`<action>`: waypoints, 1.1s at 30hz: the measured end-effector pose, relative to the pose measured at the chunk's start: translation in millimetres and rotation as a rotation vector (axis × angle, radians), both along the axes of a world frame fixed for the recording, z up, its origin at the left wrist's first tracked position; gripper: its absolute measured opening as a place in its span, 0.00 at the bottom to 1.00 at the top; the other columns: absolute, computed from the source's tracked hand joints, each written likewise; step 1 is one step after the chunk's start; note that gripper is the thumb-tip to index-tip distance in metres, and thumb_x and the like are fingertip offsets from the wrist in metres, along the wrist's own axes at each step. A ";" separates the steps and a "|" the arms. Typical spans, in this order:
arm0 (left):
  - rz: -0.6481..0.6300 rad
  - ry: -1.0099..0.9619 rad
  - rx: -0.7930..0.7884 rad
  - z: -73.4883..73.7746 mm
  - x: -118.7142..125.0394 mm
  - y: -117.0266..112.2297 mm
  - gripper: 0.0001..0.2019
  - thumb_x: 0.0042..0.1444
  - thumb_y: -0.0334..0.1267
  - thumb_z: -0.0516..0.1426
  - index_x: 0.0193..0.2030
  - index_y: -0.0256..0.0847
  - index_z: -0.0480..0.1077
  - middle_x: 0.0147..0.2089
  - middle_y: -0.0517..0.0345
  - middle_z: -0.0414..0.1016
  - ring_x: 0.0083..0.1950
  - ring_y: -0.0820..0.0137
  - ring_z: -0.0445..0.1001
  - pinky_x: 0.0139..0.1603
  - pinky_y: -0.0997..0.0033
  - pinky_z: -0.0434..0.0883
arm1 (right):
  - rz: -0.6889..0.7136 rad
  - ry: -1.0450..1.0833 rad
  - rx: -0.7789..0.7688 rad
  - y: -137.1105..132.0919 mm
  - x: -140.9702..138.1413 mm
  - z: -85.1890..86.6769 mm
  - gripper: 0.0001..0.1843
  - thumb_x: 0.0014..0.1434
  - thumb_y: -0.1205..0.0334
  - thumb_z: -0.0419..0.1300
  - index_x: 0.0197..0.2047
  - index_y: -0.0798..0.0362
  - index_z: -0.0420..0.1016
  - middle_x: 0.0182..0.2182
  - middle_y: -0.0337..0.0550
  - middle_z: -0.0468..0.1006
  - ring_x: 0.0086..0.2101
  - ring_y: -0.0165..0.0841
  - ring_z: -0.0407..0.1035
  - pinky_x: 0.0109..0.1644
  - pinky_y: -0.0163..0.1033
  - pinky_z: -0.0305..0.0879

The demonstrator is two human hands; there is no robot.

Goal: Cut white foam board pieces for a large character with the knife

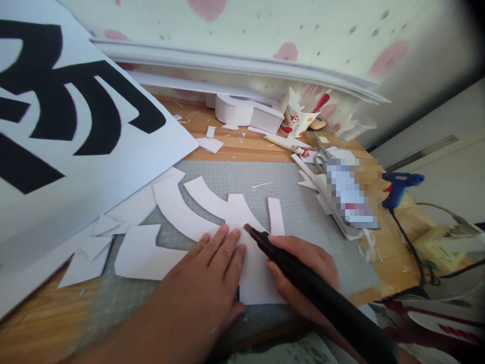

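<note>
My left hand lies flat with fingers together on a white foam-board piece cut into curved strips, pressing it onto the grey cutting mat. My right hand is closed round a long black cutting tool. The tool's tip touches the white piece just right of my left fingertips.
White offcuts lie left on the mat. A large sheet with black shapes covers the left. At the back stand a paper cup, white blocks and scissors. A blue glue gun with cable lies right.
</note>
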State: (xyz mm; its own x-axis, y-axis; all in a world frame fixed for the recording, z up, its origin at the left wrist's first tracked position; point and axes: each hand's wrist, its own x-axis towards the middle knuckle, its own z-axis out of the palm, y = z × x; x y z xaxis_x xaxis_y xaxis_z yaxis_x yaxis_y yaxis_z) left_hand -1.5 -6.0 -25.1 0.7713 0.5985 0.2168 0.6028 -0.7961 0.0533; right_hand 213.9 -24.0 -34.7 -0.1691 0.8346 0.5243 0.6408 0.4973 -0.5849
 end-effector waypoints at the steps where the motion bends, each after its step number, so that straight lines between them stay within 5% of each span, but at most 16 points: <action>1: -0.001 -0.002 0.008 -0.4 0.2 -0.1 0.33 0.51 0.54 0.66 0.58 0.32 0.75 0.63 0.33 0.68 0.61 0.44 0.73 0.55 0.48 0.77 | 0.013 -0.006 0.011 -0.3 0.5 -0.8 0.20 0.54 0.70 0.61 0.50 0.48 0.73 0.32 0.38 0.84 0.28 0.32 0.79 0.32 0.33 0.78; 18: 0.060 -0.025 -0.023 -2.2 2.5 -1.0 0.29 0.51 0.46 0.66 0.57 0.31 0.75 0.63 0.36 0.70 0.61 0.45 0.73 0.56 0.45 0.76 | 0.222 -0.112 -0.071 -6.3 15.0 18.0 0.22 0.58 0.69 0.59 0.56 0.46 0.69 0.31 0.43 0.80 0.26 0.35 0.75 0.28 0.39 0.74; 33: 0.004 0.040 -0.033 -2.9 -1.3 1.9 0.30 0.49 0.43 0.67 0.57 0.28 0.74 0.63 0.32 0.72 0.63 0.41 0.72 0.57 0.41 0.75 | 0.301 -0.204 -0.026 -24.9 42.7 13.8 0.22 0.59 0.70 0.58 0.57 0.52 0.68 0.32 0.43 0.79 0.27 0.34 0.71 0.30 0.37 0.69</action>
State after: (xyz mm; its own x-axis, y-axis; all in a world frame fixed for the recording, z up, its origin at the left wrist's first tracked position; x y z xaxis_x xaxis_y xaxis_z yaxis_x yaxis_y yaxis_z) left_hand -2.9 -4.1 -28.0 0.7765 0.6077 0.1666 0.6079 -0.7921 0.0553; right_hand 256.5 -48.9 -20.9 -0.5081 0.7443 0.4334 0.5732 0.6678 -0.4749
